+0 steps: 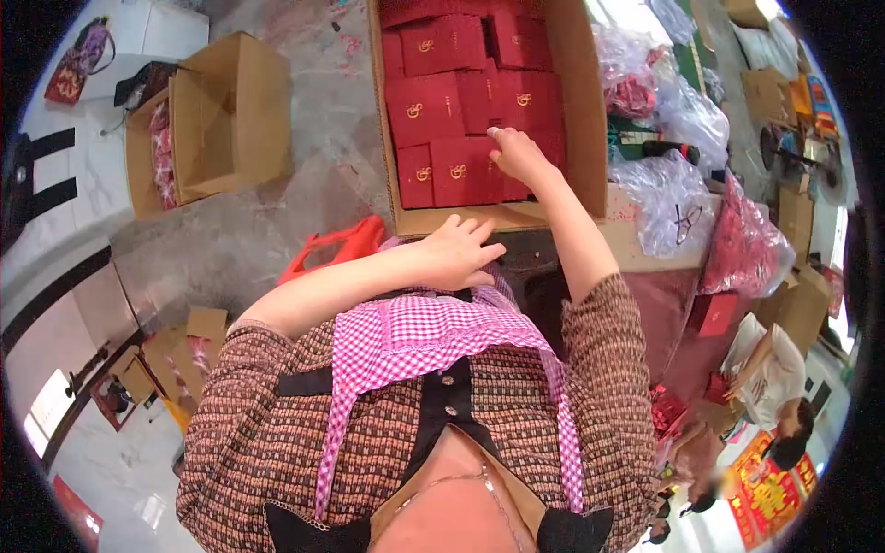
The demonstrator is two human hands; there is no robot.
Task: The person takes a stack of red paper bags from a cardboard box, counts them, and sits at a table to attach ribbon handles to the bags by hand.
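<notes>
Inside a large cardboard carton (583,111) lie several dark red gift boxes (425,104) with gold lettering, in rows and layers. My right hand (522,155) reaches into the carton, its fingers curled at the upper right edge of a red gift box (466,175); part of the grip is hidden. My left hand (458,253) hangs just outside the carton's near wall, in front of my purple checked apron (433,327). Its fingers are spread, with nothing in them. A red plastic bag (336,249) is beyond my left forearm.
On the left stands an open cardboard box (263,111) with a red packet at its side. Clear plastic bags (678,115) and a bag of red items (745,244) are piled at the right. Other people (770,369) are at the lower right.
</notes>
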